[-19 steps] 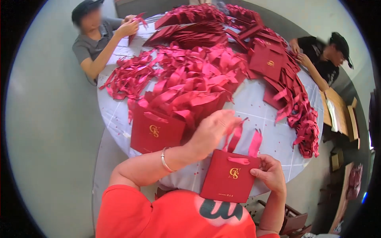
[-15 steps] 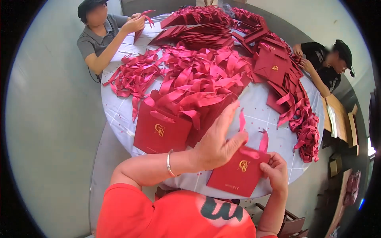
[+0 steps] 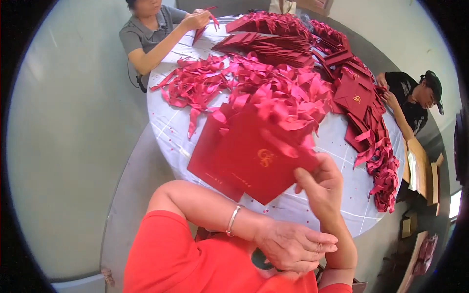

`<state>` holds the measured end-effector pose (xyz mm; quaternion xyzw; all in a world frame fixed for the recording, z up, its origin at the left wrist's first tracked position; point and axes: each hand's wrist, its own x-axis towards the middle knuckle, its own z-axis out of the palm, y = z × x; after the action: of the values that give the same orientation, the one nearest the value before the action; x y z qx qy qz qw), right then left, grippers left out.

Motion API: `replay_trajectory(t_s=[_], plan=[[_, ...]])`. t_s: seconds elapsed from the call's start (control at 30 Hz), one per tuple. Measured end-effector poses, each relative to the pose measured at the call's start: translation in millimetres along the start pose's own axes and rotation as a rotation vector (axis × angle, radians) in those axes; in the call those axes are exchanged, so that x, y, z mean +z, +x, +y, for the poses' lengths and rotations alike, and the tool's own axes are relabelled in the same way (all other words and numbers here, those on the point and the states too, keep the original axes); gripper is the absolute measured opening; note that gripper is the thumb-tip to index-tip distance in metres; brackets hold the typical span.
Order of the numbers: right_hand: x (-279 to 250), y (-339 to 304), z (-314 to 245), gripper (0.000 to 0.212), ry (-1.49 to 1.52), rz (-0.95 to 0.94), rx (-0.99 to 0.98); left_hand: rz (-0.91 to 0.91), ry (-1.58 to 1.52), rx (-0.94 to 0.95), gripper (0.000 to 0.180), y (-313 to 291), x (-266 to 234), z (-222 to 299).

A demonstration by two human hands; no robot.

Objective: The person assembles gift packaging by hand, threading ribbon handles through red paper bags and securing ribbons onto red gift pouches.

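Pinched at its right edge by the thumb and fingers of my right hand (image 3: 323, 183), a dark red paper gift bag (image 3: 259, 168) with a gold emblem is raised over the near table. It overlaps another red bag (image 3: 207, 163) at the front of a pile. A pink ribbon handle at the held bag's top is blurred. My left hand (image 3: 293, 244), with a silver bangle (image 3: 233, 220) on its wrist, hovers in front of my chest near my right forearm. Its fingers are stretched out and no object shows in them; its thumb is hidden.
A round table with a pale cloth (image 3: 168, 134) bears loose pink ribbons (image 3: 190, 85), stacked red bags (image 3: 273, 49) and a ribbon heap (image 3: 386, 183) at the right. One co-worker (image 3: 156, 44) handles a ribbon at far left; another (image 3: 415, 97) works at far right.
My right hand has lifted the bag up and leftward, toward the pile. My left hand has drawn back from the bag's top toward my chest. The view has shifted.
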<state>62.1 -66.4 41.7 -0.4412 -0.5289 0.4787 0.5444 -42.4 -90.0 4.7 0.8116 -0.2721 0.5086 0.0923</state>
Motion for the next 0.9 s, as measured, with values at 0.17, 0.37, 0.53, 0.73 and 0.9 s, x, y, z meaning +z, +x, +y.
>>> replay_trajectory(t_s=[0.17, 0.37, 0.53, 0.73, 0.9], plan=[[37, 10, 38, 0.027, -0.337, -0.093, -0.144, -0.158, -0.158, -0.110, 0.028, -10, -5, 0], [38, 8, 47, 0.025, -0.243, -0.125, 0.038, -0.212, -0.093, -0.098, 0.029, -8, -9, 0], [41, 11, 33, 0.024, -0.215, -0.121, 0.045, -0.291, -0.024, -0.048, 0.029, -3, -12, 1], [14, 20, 19, 0.017, 0.000, -0.029, -0.042, -0.329, 0.036, -0.018, 0.034, -2, -21, -1], [-23, 27, -4, 0.017, 0.014, 0.061, -0.063, -0.363, 0.035, -0.092, 0.036, -12, -28, -2]])
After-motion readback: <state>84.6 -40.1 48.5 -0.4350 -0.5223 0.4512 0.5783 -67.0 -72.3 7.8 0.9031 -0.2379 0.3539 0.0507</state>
